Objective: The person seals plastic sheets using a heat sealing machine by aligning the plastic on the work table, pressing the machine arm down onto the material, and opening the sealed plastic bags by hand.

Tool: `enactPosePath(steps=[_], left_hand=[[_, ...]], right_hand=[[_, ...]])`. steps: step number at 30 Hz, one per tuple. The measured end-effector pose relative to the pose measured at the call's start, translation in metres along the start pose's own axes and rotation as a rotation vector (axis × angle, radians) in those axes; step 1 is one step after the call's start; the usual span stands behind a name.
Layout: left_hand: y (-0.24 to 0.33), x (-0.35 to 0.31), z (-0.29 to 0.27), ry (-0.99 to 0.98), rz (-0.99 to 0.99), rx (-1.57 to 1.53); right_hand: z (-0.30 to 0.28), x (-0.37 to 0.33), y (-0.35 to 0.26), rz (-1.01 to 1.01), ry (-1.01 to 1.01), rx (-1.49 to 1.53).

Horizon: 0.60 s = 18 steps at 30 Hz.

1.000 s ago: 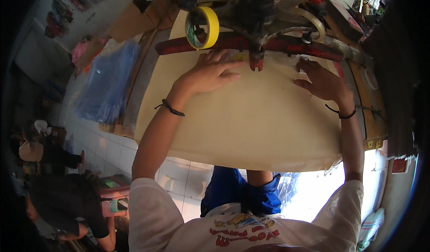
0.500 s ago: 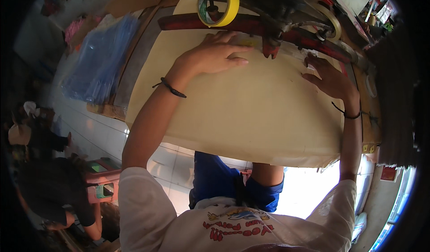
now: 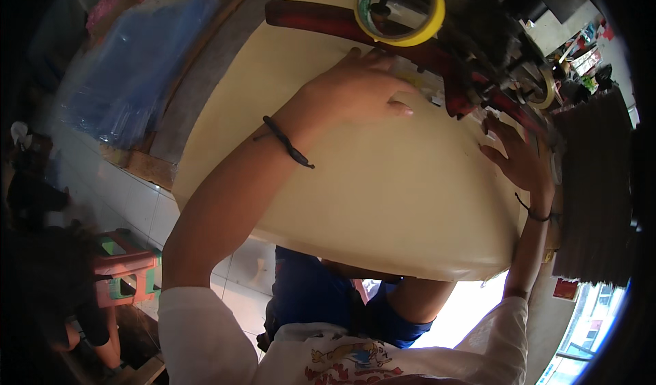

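A broad tan sheet [image 3: 355, 193], which looks like paper or thin card, lies over the worktable and sticks out past its near edge. On its far left part rests my left hand [image 3: 365, 87], fingers spread, fingertips close to the red metal bar [image 3: 307, 20] of a machine. My right hand [image 3: 516, 156] lies at the sheet's far right side, thumb and fingers apart, below the bar's right end. Neither hand grips anything that I can see. A yellow roll of tape [image 3: 435, 28] is mounted above the bar, and a paler roll [image 3: 549, 89] is farther right.
Clear bluish plastic sheets [image 3: 143, 63] are piled to the left. A thick brown stack [image 3: 593, 187] with ragged edges stands at the right. Near a pink and green plastic stool [image 3: 130, 265] at lower left, a person in dark clothes [image 3: 51, 282] bends down.
The view has shifted and turned, so the bar and tape rolls appear farther right and more slanted. Both hands stay spread on the sheet near the bar.
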<state>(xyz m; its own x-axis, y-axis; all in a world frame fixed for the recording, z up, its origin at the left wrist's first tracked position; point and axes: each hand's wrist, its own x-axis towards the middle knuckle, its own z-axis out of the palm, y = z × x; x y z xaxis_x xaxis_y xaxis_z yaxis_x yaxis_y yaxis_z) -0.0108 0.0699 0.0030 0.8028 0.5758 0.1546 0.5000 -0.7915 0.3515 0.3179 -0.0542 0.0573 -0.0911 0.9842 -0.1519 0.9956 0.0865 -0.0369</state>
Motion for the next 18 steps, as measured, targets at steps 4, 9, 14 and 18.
enactPosePath(steps=[4,9,14,18], left_hand=[[0.003,-0.004,-0.006,-0.043,-0.062,0.119],[0.000,-0.003,-0.005,-0.090,-0.035,0.209],[0.003,-0.008,0.006,-0.053,-0.084,0.215],[0.003,-0.008,0.007,-0.074,-0.081,0.225]], right_hand=[[0.003,0.003,-0.001,-0.024,-0.009,0.003],[0.000,0.001,-0.011,0.033,-0.009,-0.005],[0.002,-0.003,-0.006,0.065,0.004,-0.009],[0.008,-0.004,0.003,-0.046,0.048,-0.145]])
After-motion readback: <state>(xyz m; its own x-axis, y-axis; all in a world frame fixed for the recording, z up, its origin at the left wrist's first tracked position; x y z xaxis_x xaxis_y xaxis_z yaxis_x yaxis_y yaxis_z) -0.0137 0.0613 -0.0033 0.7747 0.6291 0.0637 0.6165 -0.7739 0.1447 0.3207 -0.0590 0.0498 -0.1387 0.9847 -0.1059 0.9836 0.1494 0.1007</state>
